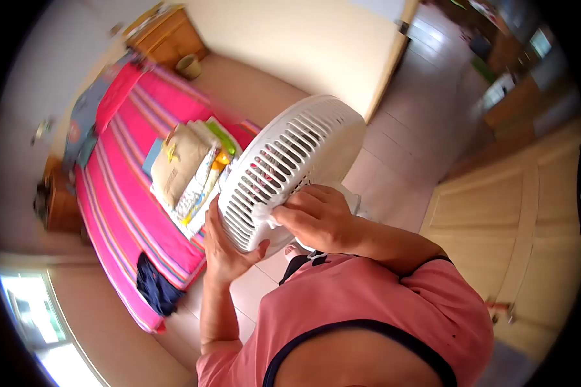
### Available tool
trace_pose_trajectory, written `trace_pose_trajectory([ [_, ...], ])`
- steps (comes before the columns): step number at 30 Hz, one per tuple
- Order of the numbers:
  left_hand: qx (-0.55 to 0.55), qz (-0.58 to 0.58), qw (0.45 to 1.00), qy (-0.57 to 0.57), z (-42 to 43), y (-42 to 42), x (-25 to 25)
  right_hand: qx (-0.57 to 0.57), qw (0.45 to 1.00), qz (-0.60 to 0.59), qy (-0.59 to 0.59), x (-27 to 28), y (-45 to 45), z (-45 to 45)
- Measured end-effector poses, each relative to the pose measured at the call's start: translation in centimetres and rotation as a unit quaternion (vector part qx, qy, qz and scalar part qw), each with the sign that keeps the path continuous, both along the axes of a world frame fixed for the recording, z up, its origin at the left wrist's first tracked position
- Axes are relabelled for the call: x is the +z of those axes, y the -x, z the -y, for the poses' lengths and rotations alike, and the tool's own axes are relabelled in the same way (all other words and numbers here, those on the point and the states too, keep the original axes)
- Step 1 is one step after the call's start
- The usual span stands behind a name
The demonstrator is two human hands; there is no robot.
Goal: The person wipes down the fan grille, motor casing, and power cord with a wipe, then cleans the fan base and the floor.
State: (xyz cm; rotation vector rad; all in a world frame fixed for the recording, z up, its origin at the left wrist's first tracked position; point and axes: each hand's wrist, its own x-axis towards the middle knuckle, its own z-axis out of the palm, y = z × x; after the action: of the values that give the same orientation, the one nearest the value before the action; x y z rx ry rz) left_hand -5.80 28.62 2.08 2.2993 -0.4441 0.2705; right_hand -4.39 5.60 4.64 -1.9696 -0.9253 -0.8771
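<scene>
A white electric fan (339, 122) is tilted in front of my chest, its slatted housing facing up and to the left. My left hand (224, 253) grips the fan's lower left rim, with the fingers along one side and the thumb on the other. In my right hand (323, 219) is a small crumpled white cloth (263, 215), pinched by the fingers and pressed against the slats. Part of the fan's lower body is hidden behind my right hand and forearm.
Left of the fan is a bed (119, 187) with a pink striped cover. It bears a stack of folded fabrics (184, 164) and dark blue clothing (156, 284). A wooden cabinet (168, 35) stands beyond, near a small bin (188, 66). A wooden door (516, 219) is at right.
</scene>
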Motion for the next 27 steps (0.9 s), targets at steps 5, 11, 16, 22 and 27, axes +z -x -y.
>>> trace_pose_trajectory([
  [5, -0.062, 0.039, 0.997, 0.027, -0.3, -0.4, -0.1, -0.131, 0.99, 0.017, -0.054, -0.3, -0.8, 1.8],
  [11, -0.093, 0.04, 0.994, 0.034, -0.4, -0.8, -0.7, -0.327, 0.875, -0.24, -0.264, -2.8, -4.4, 7.3],
  [16, -0.084, 0.138, 0.985, -0.058, 0.8, -1.2, 2.7, -0.22, 0.956, -0.101, -0.167, -0.6, -0.8, 2.2],
  [22, -0.114, 0.054, 0.985, -0.118, 4.5, -2.1, 6.7, -0.166, 0.964, -0.062, -0.199, -3.3, -4.8, 6.6],
  [27, -0.115, 0.045, 0.986, -0.116, 4.2, -2.4, 6.7, -0.177, 0.879, -0.266, -0.353, -10.6, -8.1, 12.1],
])
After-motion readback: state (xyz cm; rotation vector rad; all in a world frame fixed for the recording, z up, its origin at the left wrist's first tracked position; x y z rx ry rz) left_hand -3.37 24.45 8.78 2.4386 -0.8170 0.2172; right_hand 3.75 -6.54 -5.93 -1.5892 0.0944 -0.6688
